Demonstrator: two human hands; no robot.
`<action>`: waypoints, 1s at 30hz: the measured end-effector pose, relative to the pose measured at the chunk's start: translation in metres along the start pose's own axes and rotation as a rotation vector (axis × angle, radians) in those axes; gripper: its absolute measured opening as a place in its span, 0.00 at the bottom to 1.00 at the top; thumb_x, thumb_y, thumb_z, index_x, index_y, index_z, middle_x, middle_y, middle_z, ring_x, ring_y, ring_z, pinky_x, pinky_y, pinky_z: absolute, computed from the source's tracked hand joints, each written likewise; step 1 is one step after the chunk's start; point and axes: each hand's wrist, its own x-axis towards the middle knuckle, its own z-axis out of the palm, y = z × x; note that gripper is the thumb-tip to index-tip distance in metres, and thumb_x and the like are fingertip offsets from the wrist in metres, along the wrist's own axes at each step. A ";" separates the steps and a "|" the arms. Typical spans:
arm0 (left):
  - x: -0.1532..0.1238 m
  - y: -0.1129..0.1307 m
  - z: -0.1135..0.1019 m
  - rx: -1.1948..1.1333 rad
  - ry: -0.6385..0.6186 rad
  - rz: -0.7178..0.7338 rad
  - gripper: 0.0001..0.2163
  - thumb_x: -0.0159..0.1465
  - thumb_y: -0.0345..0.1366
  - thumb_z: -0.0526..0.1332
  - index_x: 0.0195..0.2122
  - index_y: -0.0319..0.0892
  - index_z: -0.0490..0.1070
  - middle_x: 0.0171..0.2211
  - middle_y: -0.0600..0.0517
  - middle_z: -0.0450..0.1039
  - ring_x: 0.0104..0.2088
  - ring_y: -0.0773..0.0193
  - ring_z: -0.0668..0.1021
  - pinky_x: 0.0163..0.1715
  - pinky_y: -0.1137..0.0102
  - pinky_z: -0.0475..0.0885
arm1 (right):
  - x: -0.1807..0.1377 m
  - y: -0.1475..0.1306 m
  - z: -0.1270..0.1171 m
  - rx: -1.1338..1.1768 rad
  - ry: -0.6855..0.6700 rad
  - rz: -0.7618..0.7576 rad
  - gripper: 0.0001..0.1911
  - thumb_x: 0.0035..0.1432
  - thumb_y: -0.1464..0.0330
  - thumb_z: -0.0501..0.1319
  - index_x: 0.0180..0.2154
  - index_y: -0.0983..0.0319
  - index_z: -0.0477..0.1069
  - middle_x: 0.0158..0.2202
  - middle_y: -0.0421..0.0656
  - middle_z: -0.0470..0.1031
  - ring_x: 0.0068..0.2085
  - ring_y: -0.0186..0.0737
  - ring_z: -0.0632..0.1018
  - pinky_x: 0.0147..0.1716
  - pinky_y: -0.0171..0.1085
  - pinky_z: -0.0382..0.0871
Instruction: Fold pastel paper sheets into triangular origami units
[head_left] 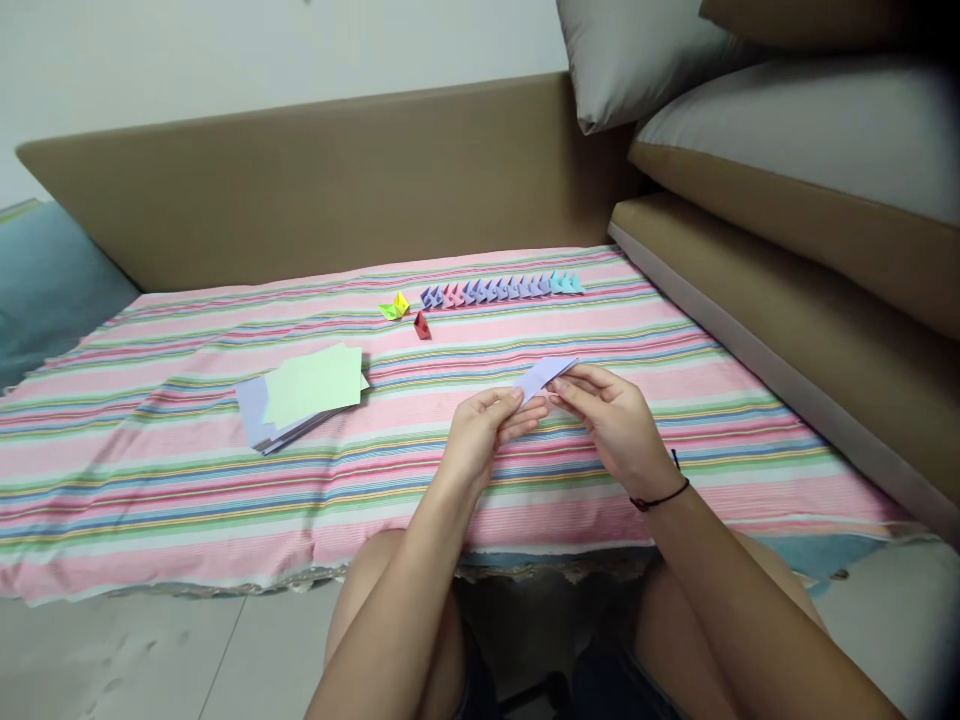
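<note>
A folded strip of lavender paper (541, 377) is held up above the striped cloth between both hands. My left hand (484, 420) pinches its lower left end, thumb on top and fingers beneath. At the other end, my right hand (609, 405) grips the paper's right edge between thumb and fingers; a dark cord circles that wrist. Beyond them stretches a row of small folded paper pieces (501, 290) in purple, pink and light blue. A red folded piece (422, 325) and a yellow-green one (395, 306) sit near the row's left end.
To the left lies a stack of paper sheets (315, 388), pale green over lavender. The striped cloth (225, 510) covers the seat. A brown backrest (337, 190) rises behind it, and cushions (810, 140) are piled on the right. A blue cushion (52, 270) is at far left.
</note>
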 end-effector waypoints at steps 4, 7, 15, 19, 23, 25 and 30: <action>-0.003 0.001 0.001 0.048 -0.062 -0.022 0.09 0.52 0.37 0.67 0.28 0.36 0.73 0.31 0.43 0.80 0.32 0.59 0.82 0.36 0.70 0.76 | 0.001 -0.001 0.000 -0.047 0.064 -0.050 0.07 0.49 0.65 0.66 0.31 0.61 0.76 0.30 0.39 0.77 0.34 0.36 0.78 0.39 0.37 0.74; -0.005 0.003 0.002 0.107 -0.134 0.043 0.10 0.53 0.39 0.67 0.29 0.37 0.72 0.30 0.43 0.80 0.30 0.59 0.81 0.35 0.68 0.76 | 0.001 -0.002 -0.002 -0.016 0.105 -0.044 0.06 0.47 0.66 0.66 0.28 0.62 0.76 0.27 0.39 0.76 0.31 0.34 0.77 0.37 0.36 0.75; -0.009 0.010 0.002 0.260 -0.132 0.147 0.12 0.52 0.41 0.67 0.32 0.38 0.73 0.25 0.45 0.79 0.27 0.58 0.81 0.31 0.66 0.76 | 0.003 -0.001 -0.006 -0.020 0.034 -0.089 0.08 0.46 0.66 0.67 0.31 0.61 0.74 0.29 0.40 0.77 0.32 0.36 0.78 0.37 0.40 0.76; -0.012 0.010 0.002 0.397 -0.022 0.362 0.10 0.50 0.39 0.69 0.30 0.39 0.76 0.27 0.48 0.79 0.29 0.59 0.80 0.32 0.68 0.75 | -0.001 -0.005 -0.004 -0.116 -0.018 -0.188 0.06 0.49 0.66 0.66 0.31 0.60 0.75 0.31 0.40 0.78 0.34 0.37 0.78 0.38 0.39 0.76; -0.015 0.011 0.003 0.526 0.058 0.512 0.05 0.53 0.36 0.67 0.27 0.40 0.78 0.24 0.50 0.78 0.27 0.62 0.79 0.28 0.72 0.74 | -0.004 -0.009 -0.005 -0.188 -0.036 -0.256 0.03 0.53 0.67 0.64 0.31 0.59 0.76 0.32 0.41 0.78 0.36 0.39 0.79 0.39 0.40 0.76; -0.015 0.011 0.002 0.529 0.059 0.516 0.05 0.54 0.36 0.66 0.28 0.40 0.78 0.23 0.50 0.77 0.26 0.62 0.79 0.28 0.72 0.74 | -0.004 -0.011 -0.009 -0.217 -0.123 -0.262 0.05 0.53 0.68 0.64 0.34 0.59 0.76 0.36 0.42 0.78 0.39 0.40 0.79 0.42 0.42 0.75; -0.014 0.010 -0.002 0.542 0.049 0.494 0.06 0.52 0.38 0.67 0.28 0.41 0.78 0.23 0.50 0.77 0.26 0.60 0.80 0.29 0.70 0.74 | -0.005 -0.021 -0.016 -0.484 -0.321 -0.358 0.19 0.49 0.68 0.67 0.45 0.57 0.73 0.47 0.44 0.74 0.50 0.44 0.73 0.50 0.45 0.69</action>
